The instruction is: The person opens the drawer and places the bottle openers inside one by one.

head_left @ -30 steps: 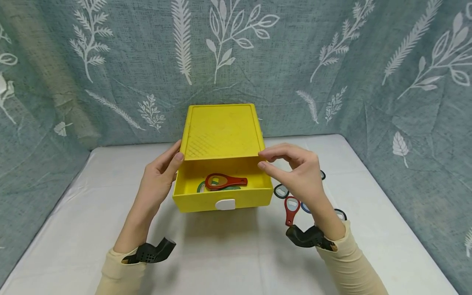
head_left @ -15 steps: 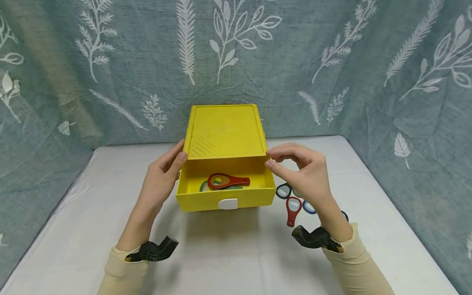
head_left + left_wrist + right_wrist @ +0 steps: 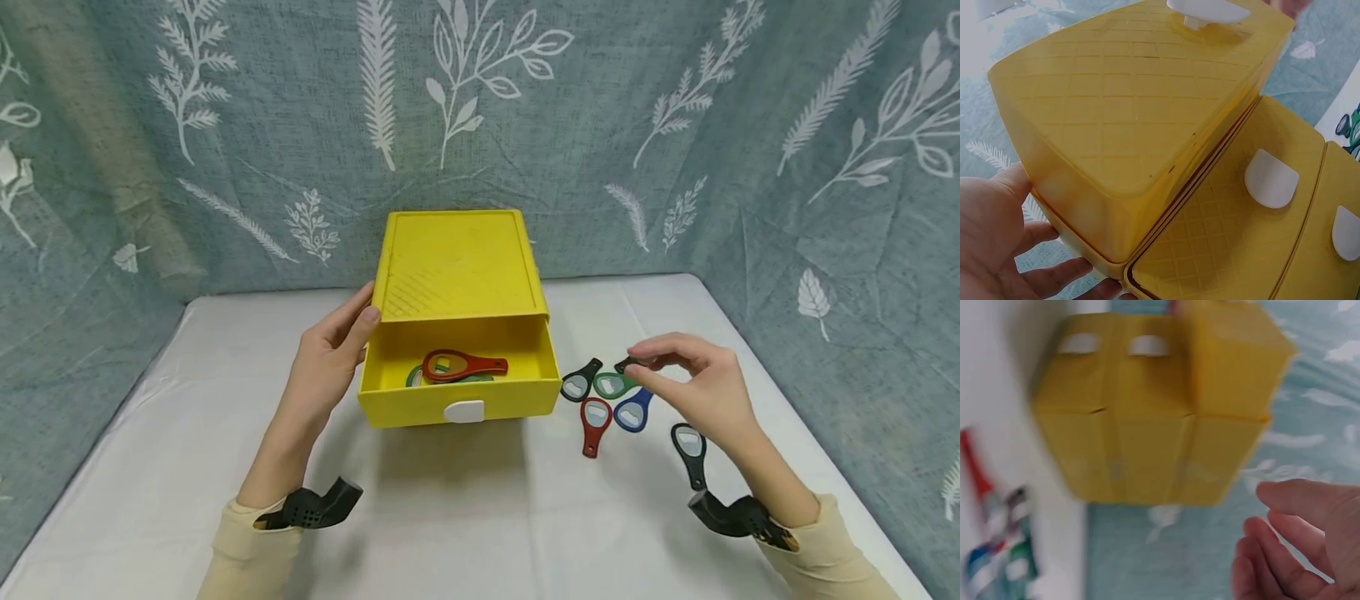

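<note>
A yellow drawer cabinet [image 3: 461, 267] stands at the middle of the table in the head view. Its top drawer [image 3: 405, 408] is pulled out, showing a red bottle opener [image 3: 480, 367] and green pieces inside. My left hand [image 3: 330, 354] touches the cabinet's left side, fingers extended along it in the left wrist view. To the right, my right hand [image 3: 693, 383] hovers with nothing between its thumb and fingers. It overlaps a black bottle opener [image 3: 622, 365] in the head view. Nearby lie a green bottle opener [image 3: 609, 385] and a blue bottle opener [image 3: 632, 412].
A second red bottle opener [image 3: 595, 427] and another black bottle opener [image 3: 577, 385] lie close beside the drawer. One more black bottle opener [image 3: 691, 454] is nearer the right wrist. Two lower drawers, with a white handle [image 3: 1271, 179] on one, are shut. A patterned curtain [image 3: 480, 100] hangs behind.
My right hand has left the cabinet's right front edge and moved right and toward me, over the bottle openers. The left hand stays at the cabinet's side; the drawer remains pulled out.
</note>
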Available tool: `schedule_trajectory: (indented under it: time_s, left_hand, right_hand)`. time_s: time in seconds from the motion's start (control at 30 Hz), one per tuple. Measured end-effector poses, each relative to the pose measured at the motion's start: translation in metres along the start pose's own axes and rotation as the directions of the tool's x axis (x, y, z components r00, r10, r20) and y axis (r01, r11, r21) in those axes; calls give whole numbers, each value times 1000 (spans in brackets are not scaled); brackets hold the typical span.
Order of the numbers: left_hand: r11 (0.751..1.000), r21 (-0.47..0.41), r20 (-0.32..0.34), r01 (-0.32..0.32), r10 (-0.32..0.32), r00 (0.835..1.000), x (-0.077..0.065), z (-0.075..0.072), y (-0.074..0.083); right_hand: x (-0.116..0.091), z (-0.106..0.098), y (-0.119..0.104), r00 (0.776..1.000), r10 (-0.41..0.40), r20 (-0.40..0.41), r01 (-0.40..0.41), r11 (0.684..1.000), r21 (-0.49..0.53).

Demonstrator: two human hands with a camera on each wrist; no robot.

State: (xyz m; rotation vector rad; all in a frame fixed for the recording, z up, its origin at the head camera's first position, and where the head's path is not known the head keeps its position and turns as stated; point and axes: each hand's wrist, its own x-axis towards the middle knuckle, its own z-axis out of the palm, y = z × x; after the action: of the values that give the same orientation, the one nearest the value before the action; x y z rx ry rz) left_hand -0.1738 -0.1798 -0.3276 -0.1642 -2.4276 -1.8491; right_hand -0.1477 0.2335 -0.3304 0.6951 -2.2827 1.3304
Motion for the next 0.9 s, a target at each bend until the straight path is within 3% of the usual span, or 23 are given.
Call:
schedule_trajectory:
  time_s: [0.13,0.3,0.47,0.67,0.8,0.9]
  left_hand:
    - [1000,-7,9,-3,3,1000,2,2,-1]
    - [1000,-7,8,-12,12,1000,1,1,-1]
    - [1000,3,5,-14,14,1000,1,0,0]
    - [1000,13,2,-2,2,1000,1,0,0]
    - [1000,10,1,-14,14,1000,1,1,-1]
    - [1000,6,3,-20,20,1000,1,2,-2]
  right_hand:
    - [-26,-20,34,993,119,-9,-119,980,-161]
    - [-53,-45,57,957,289,-9,-278,910,-308]
    - [-69,-55,71,888,461,-2,-433,833,-345]
    - [-77,-46,81,787,616,25,-569,742,-355]
    - [-82,-41,85,754,656,42,-598,712,-368]
    - [-85,-38,89,744,665,57,-600,704,-381]
